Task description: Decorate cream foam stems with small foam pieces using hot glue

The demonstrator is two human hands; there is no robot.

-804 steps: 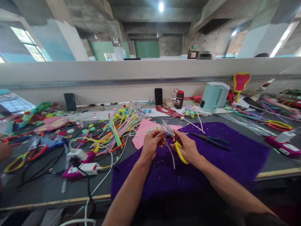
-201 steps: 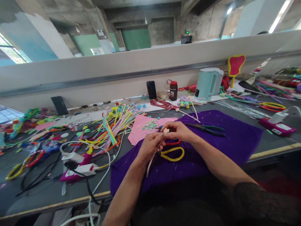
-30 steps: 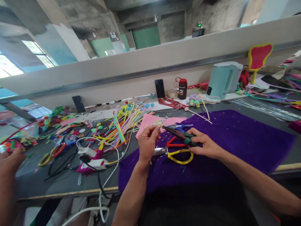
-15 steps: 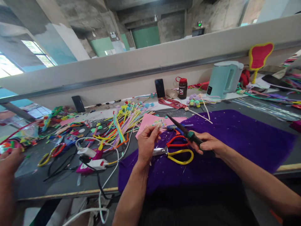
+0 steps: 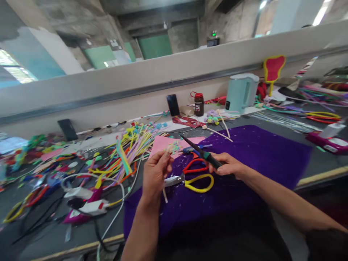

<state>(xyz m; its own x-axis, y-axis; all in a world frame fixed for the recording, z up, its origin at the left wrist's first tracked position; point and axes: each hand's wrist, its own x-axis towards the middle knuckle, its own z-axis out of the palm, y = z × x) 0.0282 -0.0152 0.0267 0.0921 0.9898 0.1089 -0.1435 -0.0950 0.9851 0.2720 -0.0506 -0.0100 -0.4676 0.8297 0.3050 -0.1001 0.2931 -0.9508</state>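
My left hand (image 5: 156, 174) is closed in a pinch on a small cream fuzzy piece (image 5: 169, 148). A pale stem (image 5: 165, 195) hangs below that hand; whether it joins the piece is hidden. My right hand (image 5: 224, 165) is wrapped round a long dark tapered tool with a green band (image 5: 208, 156), its tip pointing up and left, apart from the piece. Below and between my hands, scissors (image 5: 199, 183) with one red and one yellow handle lie on a purple cloth (image 5: 258, 152). Behind them are a pink sheet (image 5: 160, 143) and a blue-handled tool (image 5: 191, 149).
Colourful fuzzy stems (image 5: 136, 145) pile up at left. Near the front are a power strip (image 5: 89, 208) with cords and a second pair of scissors (image 5: 35, 195). A phone (image 5: 173, 105), a brown bottle (image 5: 199, 104) and a teal kettle (image 5: 240, 92) stand along the back partition.
The view has swung right, so the things on the table appear farther left. The other person's hand at the left edge is out of view. Both my hands keep their holds.
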